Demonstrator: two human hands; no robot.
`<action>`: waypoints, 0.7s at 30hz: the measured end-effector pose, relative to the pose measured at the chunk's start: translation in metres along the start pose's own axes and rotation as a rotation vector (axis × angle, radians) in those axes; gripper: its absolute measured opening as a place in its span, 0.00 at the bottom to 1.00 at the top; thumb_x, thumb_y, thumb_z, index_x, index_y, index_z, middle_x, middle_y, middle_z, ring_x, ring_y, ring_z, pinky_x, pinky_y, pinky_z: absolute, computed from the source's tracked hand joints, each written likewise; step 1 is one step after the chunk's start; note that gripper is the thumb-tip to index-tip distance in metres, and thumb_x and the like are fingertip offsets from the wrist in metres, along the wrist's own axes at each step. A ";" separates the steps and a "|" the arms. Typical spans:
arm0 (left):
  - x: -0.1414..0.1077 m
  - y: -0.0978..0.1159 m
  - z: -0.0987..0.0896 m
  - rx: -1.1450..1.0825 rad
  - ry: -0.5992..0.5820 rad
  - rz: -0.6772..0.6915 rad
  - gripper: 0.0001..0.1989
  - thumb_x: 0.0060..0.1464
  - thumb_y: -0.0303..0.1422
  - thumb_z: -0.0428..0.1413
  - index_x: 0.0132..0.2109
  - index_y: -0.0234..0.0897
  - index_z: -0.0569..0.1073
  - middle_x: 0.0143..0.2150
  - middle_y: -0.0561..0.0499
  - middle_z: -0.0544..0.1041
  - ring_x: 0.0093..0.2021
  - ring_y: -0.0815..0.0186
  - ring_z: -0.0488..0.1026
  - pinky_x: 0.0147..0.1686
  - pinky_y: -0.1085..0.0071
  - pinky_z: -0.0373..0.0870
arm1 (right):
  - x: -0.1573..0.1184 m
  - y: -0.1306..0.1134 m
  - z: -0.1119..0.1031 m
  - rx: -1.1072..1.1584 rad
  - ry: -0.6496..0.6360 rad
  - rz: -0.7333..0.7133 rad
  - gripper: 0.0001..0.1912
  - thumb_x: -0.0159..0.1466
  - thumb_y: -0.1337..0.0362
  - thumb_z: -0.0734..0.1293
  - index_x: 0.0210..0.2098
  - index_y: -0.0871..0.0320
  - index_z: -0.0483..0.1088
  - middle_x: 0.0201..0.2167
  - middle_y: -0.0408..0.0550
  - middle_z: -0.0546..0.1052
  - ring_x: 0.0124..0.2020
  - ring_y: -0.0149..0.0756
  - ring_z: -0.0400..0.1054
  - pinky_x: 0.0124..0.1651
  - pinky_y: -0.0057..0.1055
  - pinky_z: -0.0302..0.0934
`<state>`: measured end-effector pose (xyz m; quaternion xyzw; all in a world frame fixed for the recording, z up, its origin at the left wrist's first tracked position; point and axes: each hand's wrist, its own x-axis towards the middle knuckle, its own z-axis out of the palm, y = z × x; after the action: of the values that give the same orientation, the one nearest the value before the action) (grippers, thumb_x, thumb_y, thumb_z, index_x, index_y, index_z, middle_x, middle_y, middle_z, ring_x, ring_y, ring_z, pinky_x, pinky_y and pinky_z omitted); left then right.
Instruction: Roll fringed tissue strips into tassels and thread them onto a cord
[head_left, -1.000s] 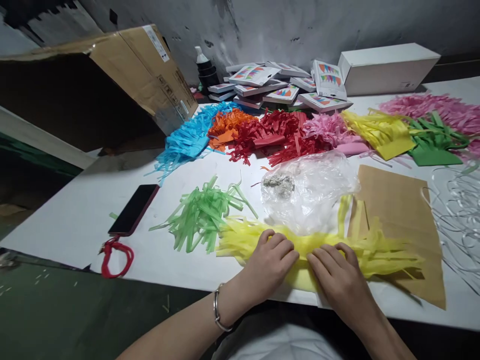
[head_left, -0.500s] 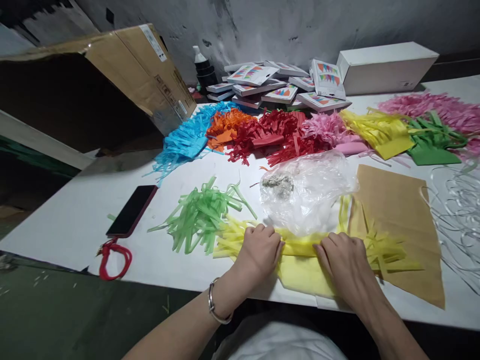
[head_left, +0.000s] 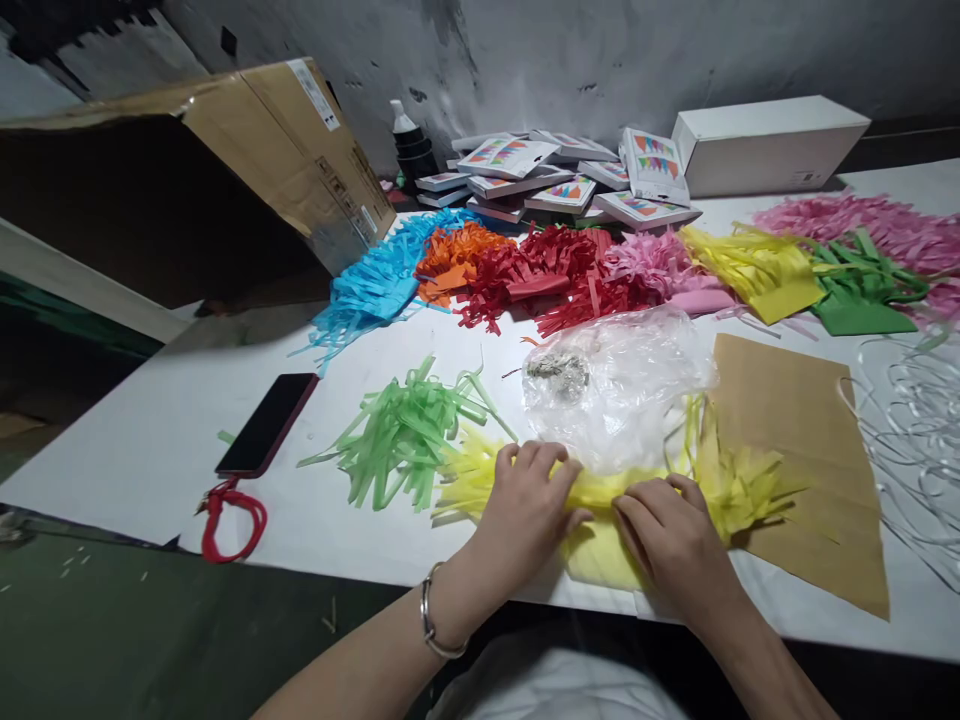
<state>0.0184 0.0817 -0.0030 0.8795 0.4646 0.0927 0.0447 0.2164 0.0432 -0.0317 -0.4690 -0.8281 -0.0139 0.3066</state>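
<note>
Both my hands grip a yellow tissue paper tassel (head_left: pixel 600 491) at the table's near edge. My left hand (head_left: pixel 529 505) is closed around its left part, a bracelet on that wrist. Closed on the middle right part is my right hand (head_left: pixel 667 525). Cut fringe fans out beyond each hand, and a flat yellow sheet part (head_left: pixel 600 555) hangs toward me below the gathered band. Left of the fringe lies a light green tissue tassel (head_left: pixel 401 430). A crumpled clear plastic bag (head_left: pixel 622 380) sits just behind my hands.
Blue (head_left: pixel 375 280), orange, red, pink, yellow and green tassels line the back, before stacked flat boxes (head_left: pixel 517 175) and a white box (head_left: pixel 765 150). A phone (head_left: pixel 268 425) with red cord lies left, near a big carton (head_left: pixel 285 150). Brown cardboard (head_left: pixel 802 470) and white string (head_left: pixel 922 440) lie right.
The yellow band between my hands is bunched tighter. My right hand has shifted slightly left, closer to my left hand, and the right fringe has drawn in and lifted.
</note>
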 end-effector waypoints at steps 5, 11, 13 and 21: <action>-0.011 0.002 0.016 -0.073 0.193 0.242 0.07 0.63 0.24 0.56 0.36 0.38 0.74 0.38 0.51 0.78 0.41 0.61 0.69 0.49 0.58 0.57 | 0.002 -0.008 0.004 0.010 -0.035 -0.034 0.13 0.74 0.69 0.56 0.39 0.60 0.71 0.31 0.47 0.75 0.35 0.37 0.65 0.50 0.40 0.53; -0.019 -0.010 0.022 -0.168 0.192 0.265 0.08 0.66 0.27 0.55 0.37 0.39 0.76 0.34 0.53 0.77 0.39 0.62 0.68 0.48 0.59 0.55 | -0.017 0.004 -0.007 0.021 -0.035 -0.084 0.13 0.72 0.75 0.57 0.39 0.62 0.73 0.32 0.49 0.75 0.37 0.38 0.66 0.52 0.40 0.56; -0.024 -0.011 0.019 -0.195 0.157 0.275 0.06 0.66 0.28 0.55 0.40 0.39 0.76 0.36 0.53 0.78 0.40 0.62 0.68 0.47 0.60 0.56 | -0.024 0.009 -0.013 0.035 -0.033 -0.065 0.11 0.71 0.75 0.59 0.43 0.62 0.73 0.37 0.51 0.77 0.43 0.40 0.67 0.56 0.43 0.56; -0.022 -0.001 0.009 -0.152 -0.007 -0.025 0.08 0.65 0.29 0.56 0.34 0.36 0.73 0.37 0.50 0.77 0.42 0.59 0.70 0.48 0.57 0.58 | -0.035 0.013 -0.010 -0.025 -0.009 0.150 0.07 0.70 0.68 0.64 0.34 0.56 0.69 0.37 0.47 0.76 0.42 0.40 0.69 0.59 0.46 0.53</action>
<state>0.0070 0.0640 -0.0144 0.8681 0.4668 0.1240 0.1143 0.2440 0.0204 -0.0454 -0.5337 -0.7918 0.0011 0.2971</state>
